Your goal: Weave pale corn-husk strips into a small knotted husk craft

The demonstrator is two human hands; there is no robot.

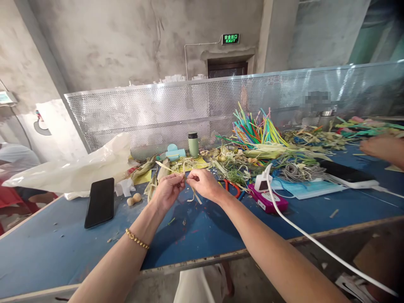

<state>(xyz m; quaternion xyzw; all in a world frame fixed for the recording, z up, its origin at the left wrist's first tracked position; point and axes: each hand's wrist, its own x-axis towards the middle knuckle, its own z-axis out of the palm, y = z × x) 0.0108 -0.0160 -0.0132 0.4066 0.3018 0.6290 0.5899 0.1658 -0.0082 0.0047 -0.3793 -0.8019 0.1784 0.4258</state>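
Observation:
My left hand (168, 190) and my right hand (203, 183) meet above the blue table (195, 235), both pinched on thin pale strips of dried husk (193, 194). The strips run between the fingertips and hang down a little below my right hand. One pale strip (166, 167) sticks out to the upper left from my left fingers. A gold bead bracelet (136, 239) is on my left wrist. Just behind my hands lies a heap of green and pale husk strips (233, 162).
A black phone (100, 202) lies left of my hands, beside a crumpled plastic bag (78, 168). Red-handled scissors (232, 187), a pink device (268, 201) with a white cable (303, 235), a green cup (193, 144) and coloured straws (255, 128) sit behind. Another person's hand (380, 148) works at far right.

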